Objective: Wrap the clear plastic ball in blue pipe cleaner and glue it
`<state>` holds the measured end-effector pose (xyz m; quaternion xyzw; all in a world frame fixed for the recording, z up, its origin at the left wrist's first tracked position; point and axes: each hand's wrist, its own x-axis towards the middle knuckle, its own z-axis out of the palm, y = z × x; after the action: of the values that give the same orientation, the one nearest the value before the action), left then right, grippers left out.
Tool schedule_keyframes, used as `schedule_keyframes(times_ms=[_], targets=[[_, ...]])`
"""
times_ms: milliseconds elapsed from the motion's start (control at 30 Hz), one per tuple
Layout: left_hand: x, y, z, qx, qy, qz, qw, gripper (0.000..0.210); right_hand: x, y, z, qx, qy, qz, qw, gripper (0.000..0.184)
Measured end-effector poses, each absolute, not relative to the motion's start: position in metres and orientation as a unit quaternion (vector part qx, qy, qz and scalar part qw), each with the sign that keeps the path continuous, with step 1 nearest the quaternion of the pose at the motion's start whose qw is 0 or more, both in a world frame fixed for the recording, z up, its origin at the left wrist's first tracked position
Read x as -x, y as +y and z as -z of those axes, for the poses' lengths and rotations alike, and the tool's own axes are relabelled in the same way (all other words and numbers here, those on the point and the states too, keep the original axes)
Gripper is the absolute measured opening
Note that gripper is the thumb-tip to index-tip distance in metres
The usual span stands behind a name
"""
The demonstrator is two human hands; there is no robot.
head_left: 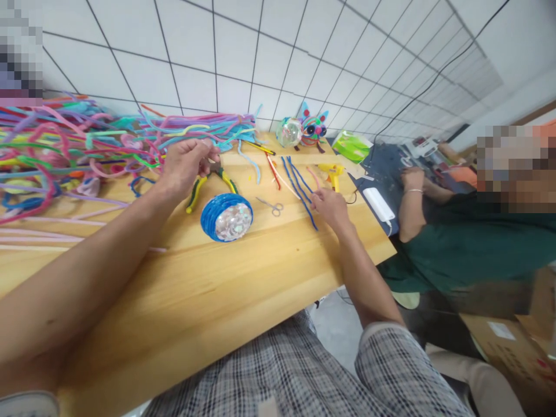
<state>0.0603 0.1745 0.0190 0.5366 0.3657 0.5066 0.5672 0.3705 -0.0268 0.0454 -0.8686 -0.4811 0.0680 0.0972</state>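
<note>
My left hand (189, 167) is raised over the table with its fingers curled into a pinch. Whatever may be between them is too small to make out. Just beside its fingertips lie pliers (232, 184) with yellow and green handles. My right hand (332, 208) has its fingers closed at the lower end of a blue pipe cleaner (299, 172). A second blue pipe cleaner (296, 190) runs alongside on the wood. Between my hands sits a ball (208, 217) wound with blue pipe cleaner, its clear, glittery end facing me. Small scissors (274, 207) lie to its right.
Heaps of coloured pipe cleaners (56, 145) cover the table's left. Toward the back stand a clear ball (289, 132) and a decorated animal figure (313, 130). A yellow glue gun (332, 172), green packet (351, 146) and white power strip (379, 205) are rightward. Another person (473, 243) sits at right.
</note>
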Motion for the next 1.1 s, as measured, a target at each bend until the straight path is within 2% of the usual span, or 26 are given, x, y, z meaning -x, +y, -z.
schedule_keyframes(times_ms=[200, 433, 600, 833, 967, 1100], targets=[[-0.058, 0.175, -0.021, -0.544, 0.38, -0.495, 0.561, 0.036, -0.369, -0.028, -0.042, 0.871, -0.477, -0.047, 0.105, 0.033], [-0.056, 0.176, -0.036, -0.502, 0.379, -0.533, 0.565, 0.021, -0.378, -0.035, -0.048, 0.832, -0.519, -0.035, 0.194, 0.033], [-0.046, 0.172, -0.068, -0.513, 0.344, -0.539, 0.572, 0.022, -0.373, -0.033, -0.06, 0.825, -0.51, -0.041, 0.242, 0.025], [0.025, 0.181, -0.125, -0.571, 0.367, -0.543, 0.495, 0.027, -0.359, -0.029, -0.058, 0.826, -0.482, -0.08, 0.282, 0.022], [0.091, 0.183, -0.13, -0.616, 0.437, -0.474, 0.453, 0.027, -0.36, -0.029, -0.05, 0.826, -0.487, -0.089, 0.27, 0.023], [0.138, 0.179, -0.116, -0.698, 0.563, -0.255, 0.361, 0.024, -0.362, -0.029, -0.047, 0.831, -0.469, -0.099, 0.282, 0.023]])
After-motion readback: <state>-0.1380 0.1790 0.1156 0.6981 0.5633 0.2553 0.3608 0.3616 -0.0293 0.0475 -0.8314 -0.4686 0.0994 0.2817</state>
